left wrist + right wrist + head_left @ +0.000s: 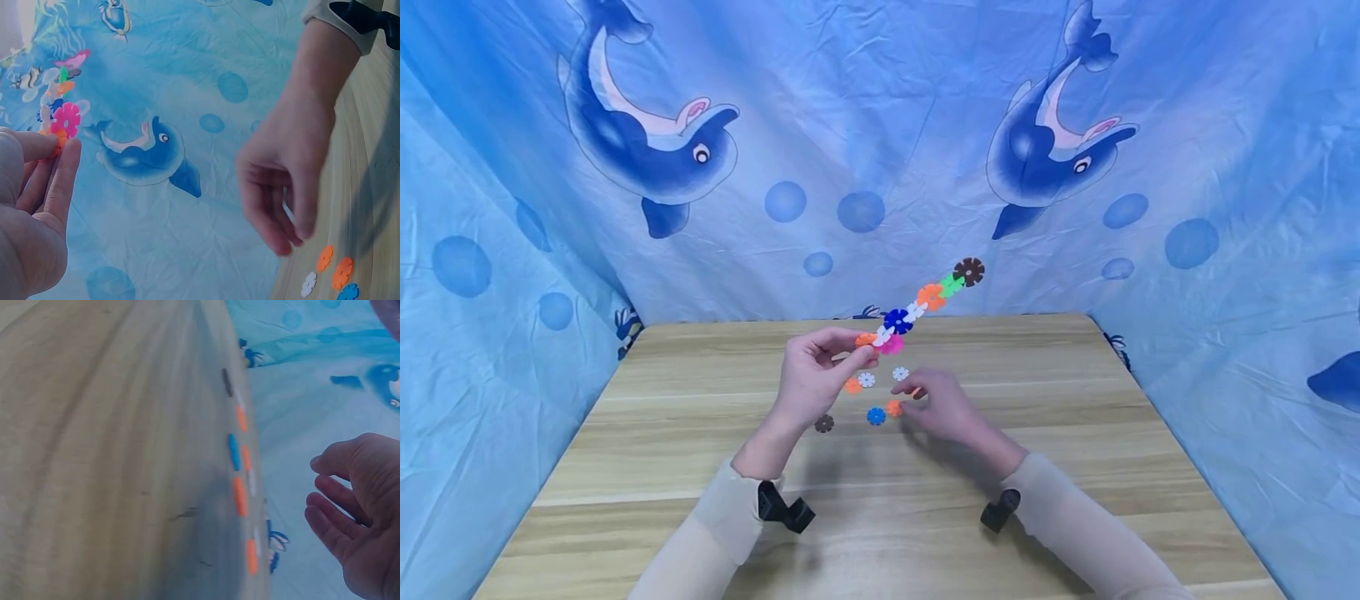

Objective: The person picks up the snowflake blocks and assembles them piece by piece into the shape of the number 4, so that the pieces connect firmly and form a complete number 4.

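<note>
Over woodgrain (880,533), left grip (811,379) pinches a partly hidden orange disc (865,339), right grip (943,406) apart.

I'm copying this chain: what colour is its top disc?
The top disc is brown, clearest in the head view.

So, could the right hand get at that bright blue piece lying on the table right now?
Probably yes: the right hand looks empty and hovers nearby, and the bright blue piece lies uncovered. Only a flat orange piece lies between them in the head view.
</note>
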`<state>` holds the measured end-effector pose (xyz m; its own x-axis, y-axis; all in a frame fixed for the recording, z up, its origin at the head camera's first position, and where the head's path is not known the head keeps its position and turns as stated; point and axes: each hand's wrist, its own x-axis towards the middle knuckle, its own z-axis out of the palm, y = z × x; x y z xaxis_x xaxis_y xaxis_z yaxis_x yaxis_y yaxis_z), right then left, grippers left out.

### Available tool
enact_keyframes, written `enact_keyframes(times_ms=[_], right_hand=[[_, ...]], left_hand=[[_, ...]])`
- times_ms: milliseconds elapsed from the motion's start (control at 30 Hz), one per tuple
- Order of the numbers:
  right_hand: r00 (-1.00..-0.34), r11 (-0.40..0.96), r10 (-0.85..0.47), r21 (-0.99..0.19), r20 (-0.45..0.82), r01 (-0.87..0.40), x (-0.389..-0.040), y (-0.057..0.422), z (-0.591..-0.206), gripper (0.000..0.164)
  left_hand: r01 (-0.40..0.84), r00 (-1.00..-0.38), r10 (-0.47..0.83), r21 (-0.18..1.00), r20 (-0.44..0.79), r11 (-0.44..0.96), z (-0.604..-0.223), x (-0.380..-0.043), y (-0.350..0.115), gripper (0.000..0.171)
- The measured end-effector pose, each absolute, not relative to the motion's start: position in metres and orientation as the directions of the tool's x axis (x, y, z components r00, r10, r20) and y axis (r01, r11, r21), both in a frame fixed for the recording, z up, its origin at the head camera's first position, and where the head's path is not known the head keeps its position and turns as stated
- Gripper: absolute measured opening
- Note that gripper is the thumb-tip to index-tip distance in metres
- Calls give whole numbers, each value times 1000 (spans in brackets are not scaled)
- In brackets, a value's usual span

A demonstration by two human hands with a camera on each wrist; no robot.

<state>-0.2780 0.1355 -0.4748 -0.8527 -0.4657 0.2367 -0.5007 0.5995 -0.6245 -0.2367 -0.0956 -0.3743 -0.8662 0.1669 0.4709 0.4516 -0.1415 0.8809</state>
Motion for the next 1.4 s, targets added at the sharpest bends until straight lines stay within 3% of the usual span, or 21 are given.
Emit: enact_keyframes(times_ms=[167,533,767,1400], right_hand=[[-862,625,-488,-635,137,-454,-280,130,-488,25],[-811,670,-551,-474,198,-571,-283,126,-509,22],[-849,750,-512,-416,127,-515,-281,126,-508,21],[-912,766,-408,-526,48,-371,-278,129,-503,21]], left_hand=[[447,-867,172,882,468,-149,-374,-235,-94,21],[443,-868,188,888,459,-124,-379,-233,-90,20],[430,-874,194,896,445,-113,-380,-232,-89,19],[444,-869,193,890,457,-108,-380,-232,-89,19]])
